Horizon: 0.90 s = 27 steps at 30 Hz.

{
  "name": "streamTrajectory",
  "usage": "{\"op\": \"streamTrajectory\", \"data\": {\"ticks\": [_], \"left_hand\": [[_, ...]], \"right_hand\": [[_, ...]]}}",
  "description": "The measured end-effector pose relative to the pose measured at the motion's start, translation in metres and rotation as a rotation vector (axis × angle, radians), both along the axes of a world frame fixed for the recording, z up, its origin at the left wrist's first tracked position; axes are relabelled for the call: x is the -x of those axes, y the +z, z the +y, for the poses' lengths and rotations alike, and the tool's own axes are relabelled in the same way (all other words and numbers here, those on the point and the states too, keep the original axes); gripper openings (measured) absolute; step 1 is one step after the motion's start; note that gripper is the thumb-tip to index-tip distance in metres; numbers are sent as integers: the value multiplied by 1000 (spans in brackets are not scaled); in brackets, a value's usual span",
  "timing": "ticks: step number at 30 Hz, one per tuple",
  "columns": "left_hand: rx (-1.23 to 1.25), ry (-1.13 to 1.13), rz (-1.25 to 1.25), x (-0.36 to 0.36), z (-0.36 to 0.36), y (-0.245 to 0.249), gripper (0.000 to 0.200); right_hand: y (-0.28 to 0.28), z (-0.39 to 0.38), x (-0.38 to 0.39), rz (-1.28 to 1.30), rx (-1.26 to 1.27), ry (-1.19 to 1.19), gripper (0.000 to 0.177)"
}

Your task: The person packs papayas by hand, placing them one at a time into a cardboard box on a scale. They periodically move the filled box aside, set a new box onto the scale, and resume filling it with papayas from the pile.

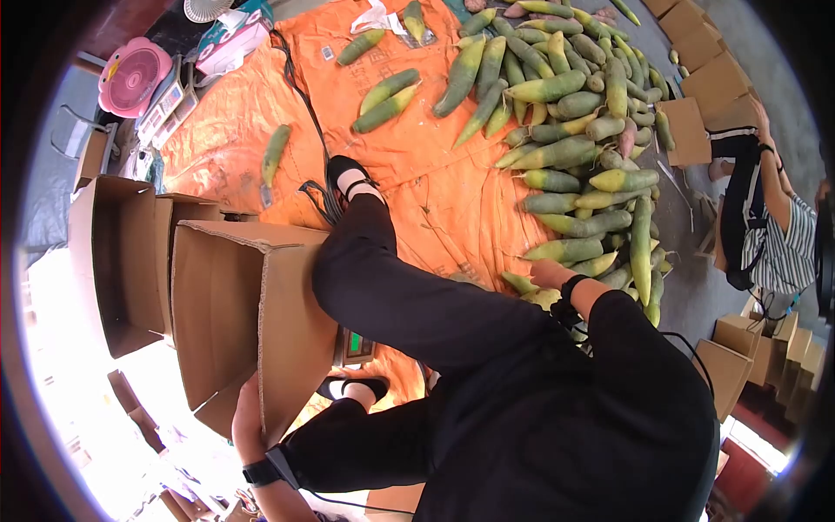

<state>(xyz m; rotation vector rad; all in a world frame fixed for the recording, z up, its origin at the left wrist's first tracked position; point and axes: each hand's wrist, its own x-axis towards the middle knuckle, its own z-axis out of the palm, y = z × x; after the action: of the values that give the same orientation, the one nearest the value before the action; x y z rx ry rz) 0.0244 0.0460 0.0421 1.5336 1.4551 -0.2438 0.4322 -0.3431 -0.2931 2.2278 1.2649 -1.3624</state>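
An open cardboard box (300, 326) is tipped on its side at the left, beside my leg. My left hand (250, 411) grips its lower edge, with the fingertips partly hidden by the cardboard. My right hand (550, 273) reaches down to the near edge of a large pile of green radishes (565, 155). Its fingers are bent over a green radish (520, 283), which is partly hidden beneath the hand. A small scale with a lit green display (355, 343) shows between the box and my legs.
An orange tarp (426, 187) covers the floor, with several loose radishes (386, 108) on it. More open boxes (122, 261) stand at the left. A pink fan (135, 76) is at upper left. A person in a striped shirt (787, 252) sits by boxes at right. A black cable (300, 87) crosses the tarp.
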Motion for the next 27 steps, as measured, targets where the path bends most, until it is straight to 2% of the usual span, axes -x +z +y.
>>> {"op": "streamTrajectory", "data": {"ticks": [1, 2, 3, 5, 6, 9, 10, 11, 13, 14, 15, 17, 21, 23, 25, 27], "left_hand": [[-100, -205, 57, 6, 3, -1, 31], [-200, -410, 112, 11, 7, -3, 32], [-196, -411, 114, 15, 9, -9, 32], [-165, -35, -63, 24, 10, -23, 32], [-260, 23, -54, 18, 7, -16, 34], [-391, 148, -86, 19, -5, -4, 34], [-434, 155, -97, 24, -8, -2, 34], [-429, 161, -87, 34, -9, -6, 34], [-538, 255, -275, 53, -13, -14, 32], [-638, 223, -183, 62, -16, -16, 29], [-636, 228, -175, 62, -22, -15, 29], [-798, 265, -139, 61, -37, -14, 27], [-858, 392, -178, 48, -59, -18, 26], [-856, 310, -85, 46, -62, -21, 26], [-891, 341, -101, 40, -64, -21, 27], [-877, 341, -112, 38, -63, -23, 28]], "right_hand": [[0, -4, 0, 2, 3, 2, 32], [3, -7, 1, -6, -78, -136, 29], [6, -7, -1, -3, -75, -137, 29], [11, -1, -9, -7, -105, -352, 25], [5, -2, -14, -16, -101, -398, 24], [5, -7, -29, -153, -62, -420, 27], [32, 3, -32, -158, -3, -407, 31], [30, 1, -37, -150, 5, -400, 31], [30, -5, -48, -329, 100, -277, 30], [29, -7, -51, -323, 104, -269, 30], [31, -8, -54, -372, 108, -276, 31], [32, -8, -56, -415, 114, -273, 31], [12, -9, -46, -510, 69, -139, 27], [-6, -5, -47, -352, 293, -38, 74], [8, -2, -29, -529, 139, -56, 28], [9, 5, -26, -592, 157, -22, 28]]}}
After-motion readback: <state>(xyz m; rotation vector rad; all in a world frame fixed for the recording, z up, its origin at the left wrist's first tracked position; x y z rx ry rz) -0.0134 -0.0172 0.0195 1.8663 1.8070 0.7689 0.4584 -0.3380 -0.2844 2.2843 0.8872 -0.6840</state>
